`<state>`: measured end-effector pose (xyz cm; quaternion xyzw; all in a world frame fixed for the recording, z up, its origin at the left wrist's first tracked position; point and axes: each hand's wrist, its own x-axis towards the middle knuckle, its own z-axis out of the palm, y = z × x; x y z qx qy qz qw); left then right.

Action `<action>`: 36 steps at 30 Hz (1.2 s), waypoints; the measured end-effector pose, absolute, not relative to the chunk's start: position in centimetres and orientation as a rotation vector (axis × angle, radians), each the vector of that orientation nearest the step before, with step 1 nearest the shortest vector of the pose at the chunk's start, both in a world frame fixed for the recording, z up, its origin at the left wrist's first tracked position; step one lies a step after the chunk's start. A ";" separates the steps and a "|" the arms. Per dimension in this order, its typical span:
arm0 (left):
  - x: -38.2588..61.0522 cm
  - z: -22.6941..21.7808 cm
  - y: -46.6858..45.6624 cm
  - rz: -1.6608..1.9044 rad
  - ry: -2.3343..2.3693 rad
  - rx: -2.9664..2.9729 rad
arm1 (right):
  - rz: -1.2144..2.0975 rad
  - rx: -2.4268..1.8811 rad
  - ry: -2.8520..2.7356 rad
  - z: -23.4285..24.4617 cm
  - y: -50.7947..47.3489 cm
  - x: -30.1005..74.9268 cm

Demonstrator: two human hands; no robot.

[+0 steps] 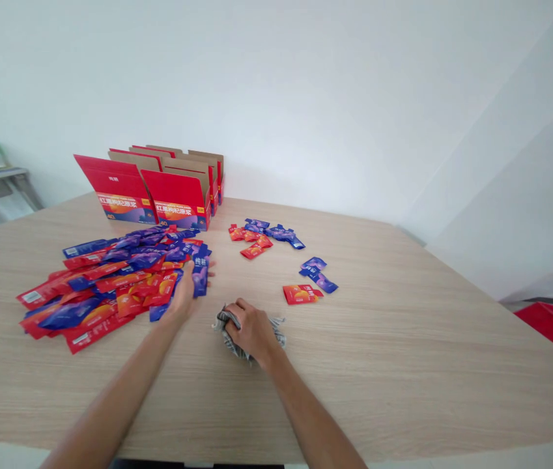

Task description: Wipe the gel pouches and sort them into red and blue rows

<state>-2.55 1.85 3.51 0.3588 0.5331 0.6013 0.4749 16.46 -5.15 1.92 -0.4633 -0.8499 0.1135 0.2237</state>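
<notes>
The right hand is closed around a crumpled cloth on the counter. The sachet pile lies to the left of it; the left hand is nearer, touching the pile's right edge, but whether it grips, I cannot tell.

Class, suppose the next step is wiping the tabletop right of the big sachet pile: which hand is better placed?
Probably the right hand: it grips the gray cloth on the tabletop, while the left hand is at the edge of the sachet pile, partly hidden behind a blue sachet.
</notes>
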 end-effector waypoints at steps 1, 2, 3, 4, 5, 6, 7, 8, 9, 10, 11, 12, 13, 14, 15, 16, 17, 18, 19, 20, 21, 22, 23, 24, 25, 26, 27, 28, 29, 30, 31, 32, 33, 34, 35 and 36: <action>-4.3 4.4 2.6 1.449 1.443 1.109 | 0.314 -1.291 -2.331 1.9 -5.0 16.7; -6.2 5.3 3.4 1.429 1.573 1.357 | 0.315 -1.305 -2.310 2.0 -4.8 17.1; -8.0 6.1 4.1 1.419 1.709 1.576 | 0.316 -1.321 -2.286 2.0 -4.6 17.4; -9.9 7.0 4.8 1.392 1.841 1.743 | 0.317 -1.336 -2.263 2.1 -4.5 17.7; -11.7 7.8 5.4 1.307 1.954 1.874 | 0.316 -1.351 -2.240 2.1 -4.3 18.0; -13.4 8.5 6.1 1.218 2.085 1.921 | 0.315 -1.363 -2.221 2.2 -4.2 18.2; -15.0 9.0 6.7 1.121 2.191 1.939 | 0.313 -1.374 -2.207 2.3 -4.2 18.3; -16.3 9.3 7.2 1.048 2.259 1.939 | 0.312 -1.380 -2.197 2.3 -4.1 18.4; -17.6 9.3 7.8 1.006 2.292 1.919 | 0.310 -1.382 -2.193 2.3 -4.1 18.4; -18.7 9.2 8.4 0.975 2.307 1.897 | 0.307 -1.383 -2.191 2.4 -4.1 18.3; -19.7 8.9 9.0 0.943 2.302 1.872 | 0.305 -1.382 -2.195 2.4 -4.1 18.3; -20.5 8.5 9.5 0.922 2.286 1.851 | 0.304 -1.381 -2.201 2.4 -4.2 18.1; -21.3 8.1 10.1 0.920 2.274 1.834 | 0.305 -1.379 -2.209 2.4 -4.2 18.0; -22.0 7.6 10.6 0.912 2.268 1.820 | 0.307 -1.376 -2.219 2.3 -4.2 17.9; -22.6 7.2 11.1 0.897 2.276 1.811 | 0.311 -1.374 -2.230 2.3 -4.2 17.9; -23.0 6.8 11.4 0.870 2.290 1.810 | 0.315 -1.373 -2.240 2.3 -4.2 17.8; -23.2 6.7 11.7 0.830 2.303 1.816 | 0.320 -1.374 -2.251 2.3 -4.2 17.8; -23.2 6.6 11.8 0.795 2.310 1.825 | 0.325 -1.377 -2.261 2.4 -4.2 17.8; -23.1 6.7 11.9 0.754 2.310 1.843 | 0.330 -1.379 -2.270 2.4 -4.2 17.8; -22.6 6.8 11.9 0.701 2.307 1.875 | 0.335 -1.379 -2.277 2.5 -4.2 17.9; -21.8 7.1 11.8 0.624 2.303 1.922 | 0.339 -1.376 -2.284 2.6 -4.2 17.9; -20.8 7.3 11.8 0.533 2.296 1.976 | 0.343 -1.371 -2.291 2.7 -4.2 17.9; -19.5 7.5 11.7 0.429 2.283 2.039 | 0.348 -1.366 -2.299 2.8 -4.3 17.9; -17.9 7.6 11.8 0.320 2.255 2.111 | 0.353 -1.363 -2.312 2.8 -4.3 17.9; -16.0 7.6 11.9 0.268 2.209 2.170 | 0.359 -1.363 -2.330 2.9 -4.4 17.9; -14.0 7.5 12.0 0.237 2.146 2.229 | 0.365 -1.367 -2.350 2.9 -4.5 17.9; -11.7 7.1 12.2 0.208 2.049 2.307 | 0.369 -1.372 -2.373 2.9 -4.6 17.8; -9.2 6.7 12.4 0.185 1.956 2.370 | 0.370 -1.375 -2.397 2.9 -4.6 17.8; -6.6 6.1 12.6 0.160 1.846 2.436 | 0.369 -1.375 -2.420 2.8 -4.7 17.7; -3.9 5.5 12.8 0.146 1.735 2.501 | 0.365 -1.372 -2.444 2.7 -4.7 17.6; -1.2 4.8 12.9 0.133 1.613 2.564 | 0.360 -1.367 -2.467 2.5 -4.7 17.5; 1.6 4.1 13.0 0.124 1.488 2.623 | 0.359 -1.358 -2.496 2.3 -4.7 17.3; 4.4 3.4 13.1 0.114 1.366 2.673 | 0.361 -1.348 -2.525 2.1 -4.6 17.2; 7.2 2.8 13.3 0.094 1.239 2.716 | 0.366 -1.337 -2.555 2.0 -4.6 17.1; 9.7 2.2 13.4 0.078 1.136 2.748 | 0.373 -1.325 -2.581 1.8 -4.6 16.9; 12.1 1.7 13.6 0.071 1.060 2.773 | 0.378 -1.311 -2.601 1.7 -4.6 16.8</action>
